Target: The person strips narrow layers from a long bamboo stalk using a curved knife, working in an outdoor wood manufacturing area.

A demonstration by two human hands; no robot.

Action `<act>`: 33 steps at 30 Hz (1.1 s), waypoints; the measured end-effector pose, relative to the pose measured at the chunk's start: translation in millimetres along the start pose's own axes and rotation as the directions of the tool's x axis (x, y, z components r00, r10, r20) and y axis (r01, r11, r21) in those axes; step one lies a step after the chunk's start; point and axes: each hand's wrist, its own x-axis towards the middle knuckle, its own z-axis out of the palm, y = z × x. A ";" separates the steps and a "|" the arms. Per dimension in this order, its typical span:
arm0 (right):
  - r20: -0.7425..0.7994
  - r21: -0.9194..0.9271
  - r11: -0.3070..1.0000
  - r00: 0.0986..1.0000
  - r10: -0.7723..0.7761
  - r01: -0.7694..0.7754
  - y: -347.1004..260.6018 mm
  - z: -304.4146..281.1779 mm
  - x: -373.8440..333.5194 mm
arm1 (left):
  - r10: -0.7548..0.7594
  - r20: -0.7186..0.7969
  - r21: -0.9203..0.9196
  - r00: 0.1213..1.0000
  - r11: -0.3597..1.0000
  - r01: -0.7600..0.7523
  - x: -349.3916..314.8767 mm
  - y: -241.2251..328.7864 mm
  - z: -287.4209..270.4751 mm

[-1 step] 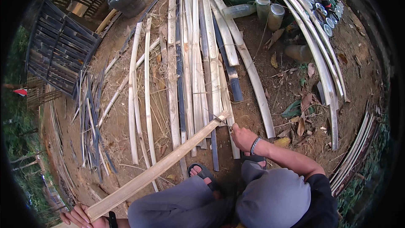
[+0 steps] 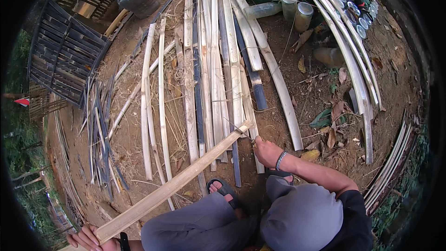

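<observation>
A long pale split bamboo strip [image 2: 172, 187] runs slantwise from the lower left up to the middle. My left hand [image 2: 86, 238] grips its near end, thumb and fingers around the edge. On the right, my right hand [image 2: 268, 152] is closed on a knife, whose handle is mostly hidden by the fingers. The thin dark knife blade [image 2: 237, 128] lies across the strip close to its far end, touching it. Beneath that far end, several other bamboo strips [image 2: 215, 79] lie lengthwise on the ground, some pale side up, some dark.
Dark slatted bamboo panels [image 2: 65, 51] stand at the far left, beside thin dark slivers [image 2: 100, 144]. Glass jars [image 2: 304, 16] and bottles sit at the back right. Long curved strips [image 2: 346, 51] arch down the right side. My sandalled foot [image 2: 223, 190] rests near the strip ends.
</observation>
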 end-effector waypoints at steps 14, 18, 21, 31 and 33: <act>-0.058 0.076 0.996 0.997 -0.048 0.053 6.4 3.4 -3.9 | 0.001 0.076 -0.059 0.997 0.998 0.003 1.9 -2.1 5.5; -0.061 0.014 0.998 0.996 -0.064 0.065 2.1 2.5 -11.4 | 0.024 0.041 -0.026 0.999 0.999 -0.023 -2.5 -4.4 6.3; -0.021 -0.030 0.999 0.999 -0.027 0.027 -2.6 1.9 -11.6 | 0.018 0.038 -0.056 0.999 0.998 -0.016 0.1 -1.1 8.9; 0.008 0.043 0.993 0.994 -0.107 0.107 -13.7 8.6 -16.0 | 0.001 0.038 -0.094 0.999 0.996 0.002 2.9 -2.4 9.0; 0.099 0.046 0.993 0.989 -0.110 0.106 -36.5 -6.5 -25.1 | 0.023 0.039 -0.060 0.999 0.998 -0.021 1.5 -1.5 6.8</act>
